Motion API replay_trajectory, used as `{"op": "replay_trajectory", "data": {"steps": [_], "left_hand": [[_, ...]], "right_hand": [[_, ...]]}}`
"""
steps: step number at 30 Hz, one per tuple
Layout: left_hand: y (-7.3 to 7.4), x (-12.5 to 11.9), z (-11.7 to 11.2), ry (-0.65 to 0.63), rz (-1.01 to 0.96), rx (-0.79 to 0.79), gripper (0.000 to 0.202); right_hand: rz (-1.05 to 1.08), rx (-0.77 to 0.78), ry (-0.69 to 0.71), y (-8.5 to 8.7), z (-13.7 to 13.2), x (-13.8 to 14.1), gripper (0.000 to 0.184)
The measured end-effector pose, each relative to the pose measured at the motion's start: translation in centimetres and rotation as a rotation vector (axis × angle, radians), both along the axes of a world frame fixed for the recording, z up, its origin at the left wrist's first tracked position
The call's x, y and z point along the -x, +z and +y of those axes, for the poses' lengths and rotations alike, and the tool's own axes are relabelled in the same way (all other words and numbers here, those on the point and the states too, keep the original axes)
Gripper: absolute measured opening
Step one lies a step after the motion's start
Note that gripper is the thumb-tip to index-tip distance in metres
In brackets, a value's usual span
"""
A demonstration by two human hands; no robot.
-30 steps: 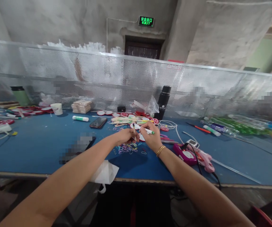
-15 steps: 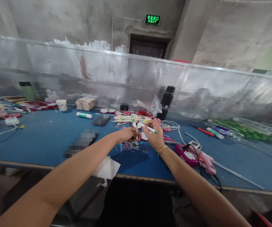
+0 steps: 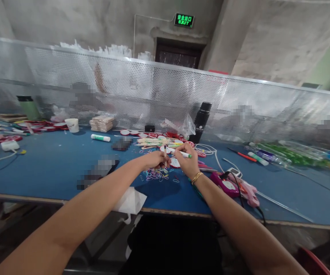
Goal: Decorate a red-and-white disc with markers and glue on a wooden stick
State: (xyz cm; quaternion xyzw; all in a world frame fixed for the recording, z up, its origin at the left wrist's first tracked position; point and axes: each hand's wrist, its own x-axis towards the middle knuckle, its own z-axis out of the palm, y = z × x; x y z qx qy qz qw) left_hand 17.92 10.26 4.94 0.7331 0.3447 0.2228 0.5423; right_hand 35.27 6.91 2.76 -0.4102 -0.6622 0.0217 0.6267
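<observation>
My left hand is closed around a short pale stick with a dark upper end, which stands nearly upright in its fingers. In my right hand lies a white marker pen with a green end, gripped so that its other end points toward the stick. I cannot make out whether pen and stick touch. Below the hands is a heap of small coloured clips or loops. A white round disc with a red rim lies between the hands, partly covered.
Beyond the hands are pale wooden sticks and a black bottle. A purple device and a pink glue gun with cables lie right of my forearm. A glue stick and a paper cup stand left.
The view has shifted slightly. Both hands keep their hold on the stick and the marker pen, almost in the same place. A bit of green now shows beside my right wrist.
</observation>
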Motion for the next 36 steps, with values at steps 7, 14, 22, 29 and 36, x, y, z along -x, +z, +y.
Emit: {"op": "replay_trajectory", "data": {"steps": [7,14,22,29,36], "left_hand": [[-0.3,0.0,0.3,-0.032,0.016,-0.002,0.023],[0.0,0.0,-0.2,-0.013,0.011,0.027,0.022],[0.2,0.0,-0.3,-0.001,0.018,0.055,0.022],[0.2,-0.1,-0.5,0.013,0.014,0.077,0.017],[0.5,0.0,-0.8,0.012,0.028,0.075,0.021]], "right_hand": [[0.037,-0.031,0.020,-0.1,0.0,-0.6,0.010],[-0.004,-0.057,0.001,0.3,-0.4,-0.3,0.011],[-0.031,-0.023,0.039,0.6,-0.7,0.3,0.009],[-0.067,0.012,0.041,0.8,-1.0,0.4,0.010],[-0.059,0.004,0.060,0.6,-0.9,0.4,0.009]]}}
